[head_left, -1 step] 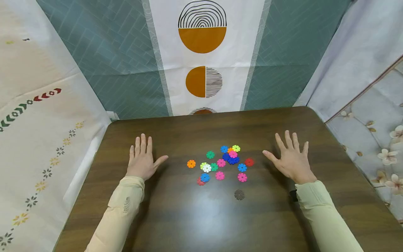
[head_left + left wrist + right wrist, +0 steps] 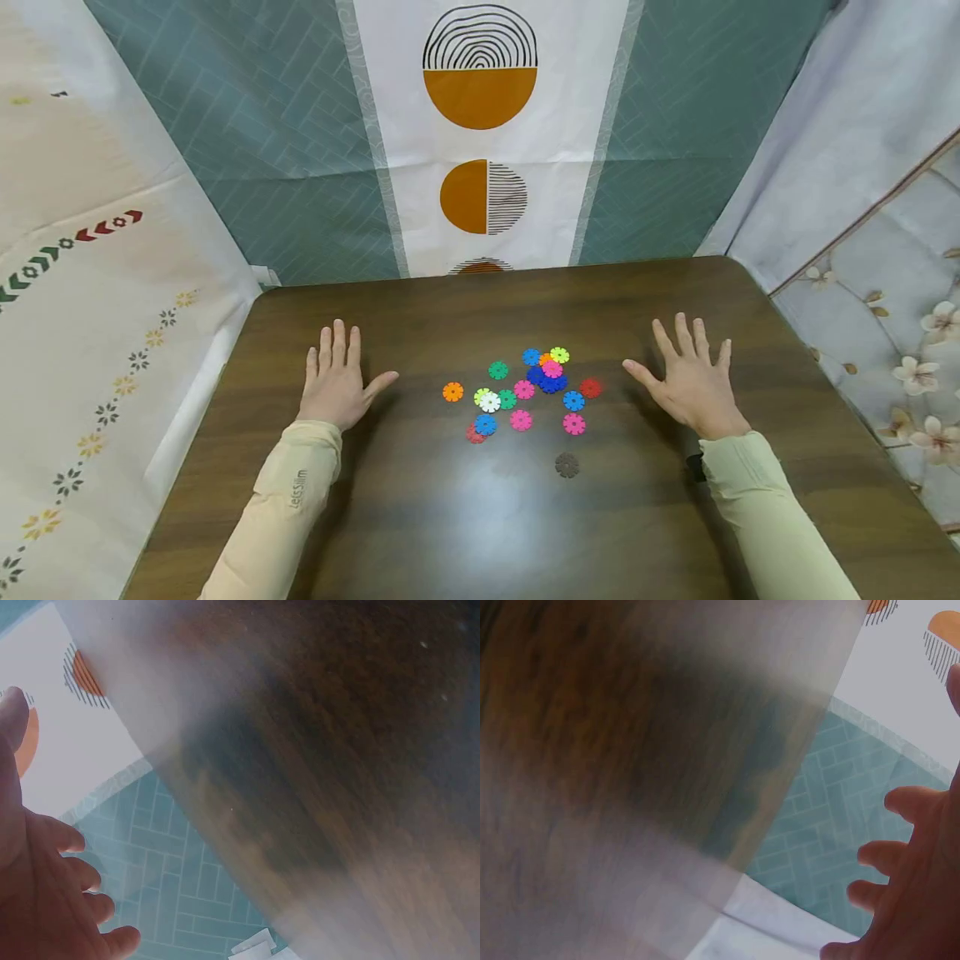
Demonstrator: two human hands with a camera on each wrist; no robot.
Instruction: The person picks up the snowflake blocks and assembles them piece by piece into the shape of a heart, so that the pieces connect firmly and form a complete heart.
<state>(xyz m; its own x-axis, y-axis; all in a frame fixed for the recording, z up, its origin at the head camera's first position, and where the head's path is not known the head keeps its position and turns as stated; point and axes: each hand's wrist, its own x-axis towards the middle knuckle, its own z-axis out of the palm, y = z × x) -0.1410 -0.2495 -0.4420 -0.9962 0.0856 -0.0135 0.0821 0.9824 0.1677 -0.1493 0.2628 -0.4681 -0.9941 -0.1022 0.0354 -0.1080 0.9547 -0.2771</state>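
My left hand is held out at the left of the table with straight fingers and the thumb pointing right, holding nothing. On the right, my right hand spreads its fingers, thumb toward the middle, and is likewise unloaded. Between them lie several small notched plastic discs. An orange disc is nearest the left hand, and a red disc nearest the right. A white disc overlaps a yellow-green one. Dark blue discs are bunched with pink and orange ones. Each wrist view shows its hand's fingers against the wall cloth.
The brown wooden table reflects light near its front. A dark grey disc lies closest to the front. Behind the table hangs a teal and white cloth; patterned white cloths flank both sides.
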